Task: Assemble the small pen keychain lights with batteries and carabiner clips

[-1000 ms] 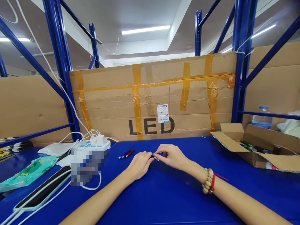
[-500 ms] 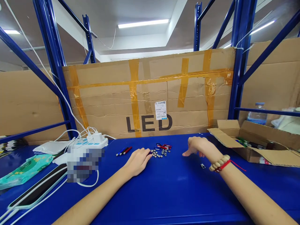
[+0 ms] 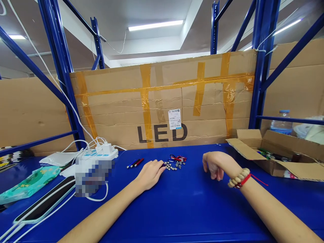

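My left hand [image 3: 151,173] lies palm down on the blue tabletop [image 3: 172,212], fingers stretched out. Its fingertips are beside a cluster of small round silver discs [image 3: 173,167], which look like button cells. Behind the discs are red metal clips [image 3: 178,158], with small silver pieces close by. To the left of that hand, several slim pen-shaped tubes [image 3: 135,163] in blue, black and red lie side by side. My right hand [image 3: 214,165], wearing a beaded bracelet [image 3: 239,178], is bent down with curled fingers near the surface. Anything between those fingertips is hidden.
An opened cardboard box [image 3: 275,155] with small items stands at right. At left are a white power strip [image 3: 101,153] with cables, a teal packet [image 3: 32,182] and a long dark case [image 3: 45,199]. A cardboard wall [image 3: 118,114] closes the back between blue posts.
My right hand has curled its fingers downward over the spot where a small silver metal piece lay; that piece is out of sight. My left hand stays in place. The view shifts slightly.
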`<state>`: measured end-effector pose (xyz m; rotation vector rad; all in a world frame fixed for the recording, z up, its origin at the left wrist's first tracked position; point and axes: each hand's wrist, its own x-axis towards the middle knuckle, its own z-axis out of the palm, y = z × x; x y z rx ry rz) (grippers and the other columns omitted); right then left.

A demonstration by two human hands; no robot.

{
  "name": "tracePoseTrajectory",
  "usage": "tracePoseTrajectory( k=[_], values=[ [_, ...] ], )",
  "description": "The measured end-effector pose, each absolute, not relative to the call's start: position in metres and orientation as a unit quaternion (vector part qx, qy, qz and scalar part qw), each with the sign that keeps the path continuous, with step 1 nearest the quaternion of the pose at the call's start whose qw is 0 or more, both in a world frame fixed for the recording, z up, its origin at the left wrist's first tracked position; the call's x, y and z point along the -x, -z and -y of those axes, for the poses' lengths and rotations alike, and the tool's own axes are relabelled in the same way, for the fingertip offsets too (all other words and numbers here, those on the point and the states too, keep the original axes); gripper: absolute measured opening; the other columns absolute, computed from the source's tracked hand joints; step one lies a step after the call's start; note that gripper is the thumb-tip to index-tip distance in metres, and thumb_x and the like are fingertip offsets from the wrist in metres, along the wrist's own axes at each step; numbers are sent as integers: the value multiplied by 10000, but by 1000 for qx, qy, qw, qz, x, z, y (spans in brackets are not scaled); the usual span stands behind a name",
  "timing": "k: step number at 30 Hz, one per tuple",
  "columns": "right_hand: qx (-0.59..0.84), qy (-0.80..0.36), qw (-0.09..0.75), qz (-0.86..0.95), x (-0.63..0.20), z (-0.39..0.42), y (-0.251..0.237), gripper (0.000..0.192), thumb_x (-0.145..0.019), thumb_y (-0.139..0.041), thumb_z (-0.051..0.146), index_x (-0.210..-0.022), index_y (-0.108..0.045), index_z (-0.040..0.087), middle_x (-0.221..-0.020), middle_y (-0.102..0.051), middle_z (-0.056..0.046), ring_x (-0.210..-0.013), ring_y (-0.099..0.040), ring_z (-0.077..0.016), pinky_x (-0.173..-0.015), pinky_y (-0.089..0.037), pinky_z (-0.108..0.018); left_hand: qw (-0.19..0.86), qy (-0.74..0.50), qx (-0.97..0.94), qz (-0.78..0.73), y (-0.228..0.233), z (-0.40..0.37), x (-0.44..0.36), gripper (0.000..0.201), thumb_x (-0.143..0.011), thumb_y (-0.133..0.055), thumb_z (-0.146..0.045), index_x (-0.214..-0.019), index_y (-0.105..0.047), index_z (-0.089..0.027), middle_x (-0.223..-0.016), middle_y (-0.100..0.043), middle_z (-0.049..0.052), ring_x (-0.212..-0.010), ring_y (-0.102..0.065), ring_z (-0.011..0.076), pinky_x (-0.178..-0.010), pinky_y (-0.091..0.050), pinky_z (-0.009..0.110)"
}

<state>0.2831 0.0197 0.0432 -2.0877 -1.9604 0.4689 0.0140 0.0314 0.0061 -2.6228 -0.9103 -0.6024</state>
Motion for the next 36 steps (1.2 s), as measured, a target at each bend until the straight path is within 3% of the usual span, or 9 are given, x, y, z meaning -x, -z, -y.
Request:
tracePoseTrajectory(
  k=[3,7,15,27,36],
  values=[
    [702,-238,56,669,-266,-14,-48,191,-502,-743,65,-618,-618,150,-445,-578,33,-389,-575,-158,-418,-511,-311,157,209,913,315,-6,-31,-14,325,-966,-210,-308,-829,-477,-182,-762,-594,45,-705,-547,194,-656,-423,302],
    [651,-277,60,704,-239,-7,-47,161,-608,-696,86,-737,-627,153,-550,-571,51,-381,-526,-69,-407,-493,-199,158,205,912,318,-8,-30,-14,325,-966,-221,-314,-840,-487,-177,-779,-604,49,-712,-556,193,-675,-430,305],
    [550,-347,84,755,-233,-16,-29,281,-497,-781,295,-677,-634,137,-589,-539,39,-447,-506,-66,-337,-469,-154,159,167,922,311,-10,-25,-15,249,-956,-304,-299,-890,-507,-170,-854,-632,49,-801,-584,195,-734,-433,299],
    [487,-315,152,800,-201,-8,-25,185,-630,-691,266,-731,-606,136,-579,-538,44,-415,-467,-51,-351,-384,-150,170,183,929,274,-10,-25,-12,187,-904,-398,-277,-807,-523,-178,-762,-640,21,-718,-601,176,-670,-422,273],
    [434,-193,194,859,-195,-8,-19,171,-708,-668,306,-756,-619,149,-689,-618,1,-600,-551,-121,-548,-422,-213,168,186,928,275,-10,-21,-12,134,-860,-429,-256,-819,-534,-184,-741,-652,18,-666,-612,173,-644,-436,265]
  ],
)
